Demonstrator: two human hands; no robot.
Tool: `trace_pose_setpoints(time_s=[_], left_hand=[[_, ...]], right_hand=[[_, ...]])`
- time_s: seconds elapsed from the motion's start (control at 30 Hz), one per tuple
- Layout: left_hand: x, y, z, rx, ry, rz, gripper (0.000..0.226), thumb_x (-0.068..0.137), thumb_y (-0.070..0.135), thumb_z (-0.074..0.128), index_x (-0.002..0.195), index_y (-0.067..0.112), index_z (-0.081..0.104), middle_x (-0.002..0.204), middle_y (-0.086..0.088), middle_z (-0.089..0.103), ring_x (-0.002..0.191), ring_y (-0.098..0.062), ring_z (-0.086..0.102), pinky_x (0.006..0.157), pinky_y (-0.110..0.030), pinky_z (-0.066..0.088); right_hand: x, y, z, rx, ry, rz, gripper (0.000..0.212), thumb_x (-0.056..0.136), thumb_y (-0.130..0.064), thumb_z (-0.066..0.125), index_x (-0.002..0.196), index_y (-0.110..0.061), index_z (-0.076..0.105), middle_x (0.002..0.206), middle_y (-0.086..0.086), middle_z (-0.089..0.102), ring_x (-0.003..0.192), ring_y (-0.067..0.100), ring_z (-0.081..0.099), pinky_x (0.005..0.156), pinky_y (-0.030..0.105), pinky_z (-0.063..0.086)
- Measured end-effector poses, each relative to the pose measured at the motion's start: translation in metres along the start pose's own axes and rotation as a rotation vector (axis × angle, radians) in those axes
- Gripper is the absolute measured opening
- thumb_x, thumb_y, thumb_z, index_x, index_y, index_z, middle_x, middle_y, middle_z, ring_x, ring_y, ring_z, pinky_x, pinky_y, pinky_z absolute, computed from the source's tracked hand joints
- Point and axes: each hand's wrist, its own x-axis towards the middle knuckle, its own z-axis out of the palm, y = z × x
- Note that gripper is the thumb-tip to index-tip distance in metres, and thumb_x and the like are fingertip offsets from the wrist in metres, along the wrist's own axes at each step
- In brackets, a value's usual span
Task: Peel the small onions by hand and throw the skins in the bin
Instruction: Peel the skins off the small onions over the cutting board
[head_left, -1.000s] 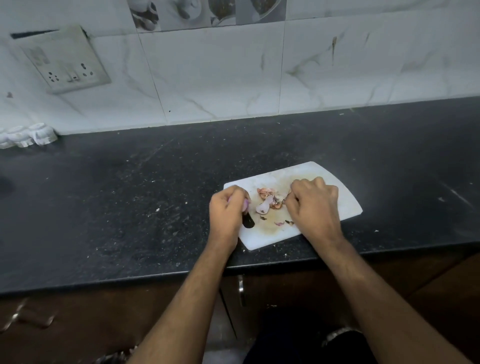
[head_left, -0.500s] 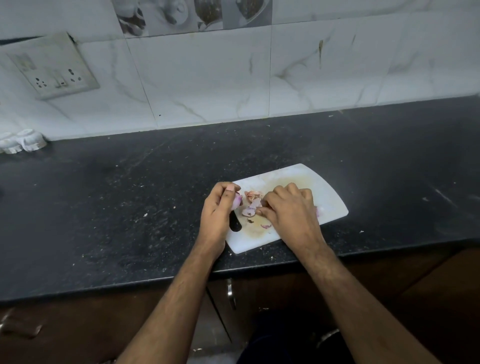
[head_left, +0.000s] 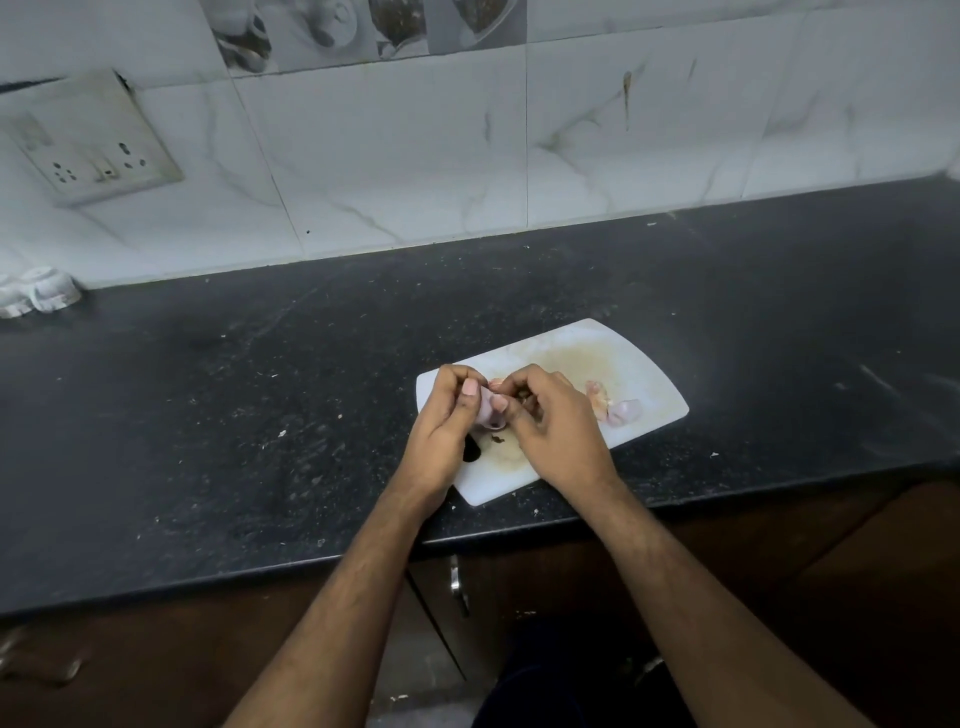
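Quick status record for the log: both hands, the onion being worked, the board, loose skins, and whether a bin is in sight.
left hand: grips the small onion
right hand: fingertips pinch at the same onion
onion position: held between both hands, above the near left part of the cutting board
board: white, stained, on the black counter near its front edge
loose skins: pinkish pieces on the board, right of the hands
bin: not in view

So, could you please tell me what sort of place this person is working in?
Most likely a home kitchen: a dark stone countertop against a tiled wall with a socket plate, and a white chopping board with onion pieces.
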Motion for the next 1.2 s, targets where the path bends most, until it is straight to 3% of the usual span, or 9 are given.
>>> trace_pose_setpoints(time_s=[0.13,0.27,0.47,0.77,0.87,0.93,1.03,1.1,1.2], left_hand=[[-0.0011,0.0005,-0.0007,-0.058,-0.014,-0.005,0.039,0.094,0.037,0.069,0.126,0.018,0.057,0.106,0.000,0.069,0.086,-0.014,0.069,0.068,-0.033,0.057],[0.0001,0.0008,-0.0006,-0.105,0.007,0.002,0.042,0.085,0.023,0.083,0.121,0.012,0.063,0.103,0.005,0.072,0.086,-0.015,0.067,0.063,-0.036,0.057],[-0.0001,-0.0012,0.0074,0.010,0.052,0.036,0.033,0.087,0.018,0.083,0.115,0.019,0.065,0.098,0.007,0.073,0.077,-0.015,0.066,0.058,-0.026,0.052],[0.0003,-0.0042,0.0074,0.038,0.045,0.103,0.033,0.093,0.019,0.073,0.124,0.010,0.065,0.114,-0.004,0.073,0.099,-0.013,0.071,0.083,-0.027,0.059],[0.0027,-0.0047,0.0005,0.006,0.145,0.076,0.025,0.099,0.011,0.069,0.123,0.013,0.065,0.113,0.000,0.072,0.092,-0.013,0.072,0.073,-0.023,0.059],[0.0033,-0.0039,-0.0014,0.007,0.157,0.054,0.026,0.098,0.011,0.071,0.122,0.018,0.065,0.112,0.001,0.071,0.088,-0.018,0.071,0.067,-0.029,0.060],[0.0024,-0.0072,0.0039,0.157,0.062,0.089,0.037,0.085,0.019,0.084,0.118,0.023,0.067,0.112,0.005,0.073,0.098,-0.018,0.071,0.081,-0.042,0.061],[0.0014,-0.0064,0.0066,0.213,0.087,0.097,0.047,0.078,0.018,0.090,0.117,0.022,0.064,0.111,0.008,0.073,0.093,-0.010,0.069,0.080,-0.036,0.059],[-0.0007,-0.0005,0.0063,0.218,0.116,0.078,0.061,0.073,0.014,0.093,0.118,0.025,0.055,0.109,0.010,0.074,0.074,-0.001,0.061,0.069,-0.022,0.052]], right_hand=[[0.0020,0.0024,-0.0026,0.090,0.008,0.080,0.007,0.099,-0.031,0.063,0.097,-0.025,0.065,0.087,-0.019,0.064,0.091,0.007,0.059,0.077,0.027,0.051],[0.0029,0.0028,-0.0045,0.004,-0.009,0.066,0.010,0.103,-0.027,0.054,0.097,-0.023,0.061,0.087,-0.021,0.056,0.090,0.009,0.053,0.071,0.024,0.045],[0.0057,0.0065,-0.0001,-0.136,-0.065,0.083,0.012,0.104,-0.019,0.045,0.098,-0.029,0.047,0.092,-0.014,0.048,0.094,0.016,0.050,0.078,0.035,0.047],[0.0026,0.0089,-0.0001,-0.068,-0.095,0.020,0.012,0.105,-0.017,0.044,0.098,-0.024,0.050,0.095,-0.005,0.055,0.093,0.015,0.049,0.076,0.031,0.044],[0.0007,0.0105,-0.0043,0.093,0.010,0.082,0.017,0.108,-0.029,0.039,0.097,-0.023,0.050,0.092,-0.003,0.056,0.087,0.017,0.054,0.072,0.031,0.048],[0.0012,0.0098,-0.0064,0.100,0.112,0.089,0.019,0.109,-0.031,0.039,0.098,-0.022,0.052,0.090,0.000,0.058,0.084,0.018,0.056,0.070,0.027,0.047],[0.0007,0.0068,-0.0025,0.029,0.082,0.051,0.013,0.106,-0.019,0.044,0.102,-0.023,0.056,0.098,-0.009,0.058,0.094,0.013,0.055,0.070,0.024,0.053],[-0.0002,0.0049,0.0007,-0.024,0.062,0.023,0.020,0.106,-0.013,0.042,0.111,-0.022,0.059,0.105,-0.015,0.058,0.104,0.009,0.053,0.078,0.029,0.054],[-0.0007,0.0029,0.0000,-0.069,0.101,0.021,0.030,0.108,-0.038,0.038,0.117,-0.020,0.060,0.110,-0.012,0.059,0.106,0.011,0.053,0.088,0.035,0.050]])
